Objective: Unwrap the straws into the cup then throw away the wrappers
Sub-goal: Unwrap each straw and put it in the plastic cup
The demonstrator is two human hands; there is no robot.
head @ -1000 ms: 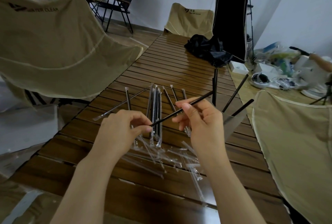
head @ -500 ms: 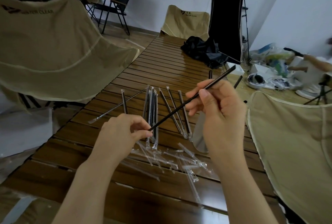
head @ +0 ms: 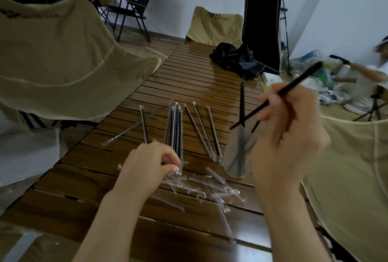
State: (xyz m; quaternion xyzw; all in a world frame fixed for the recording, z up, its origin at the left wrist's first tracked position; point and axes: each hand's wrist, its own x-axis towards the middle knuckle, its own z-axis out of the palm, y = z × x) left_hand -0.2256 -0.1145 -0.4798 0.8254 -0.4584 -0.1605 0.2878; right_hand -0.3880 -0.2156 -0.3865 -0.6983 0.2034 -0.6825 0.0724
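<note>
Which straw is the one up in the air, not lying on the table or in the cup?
The bare black straw pinched in the right hand. It slants above the cup; the wrapped straws lie flat on the table.

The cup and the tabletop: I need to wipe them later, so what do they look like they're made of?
The cup looks like thin, clear plastic: the straws inside show through its wall. The tabletop looks like glossy, varnished wooden slats, with visible grain and light reflections; it could be a laminate.
</note>
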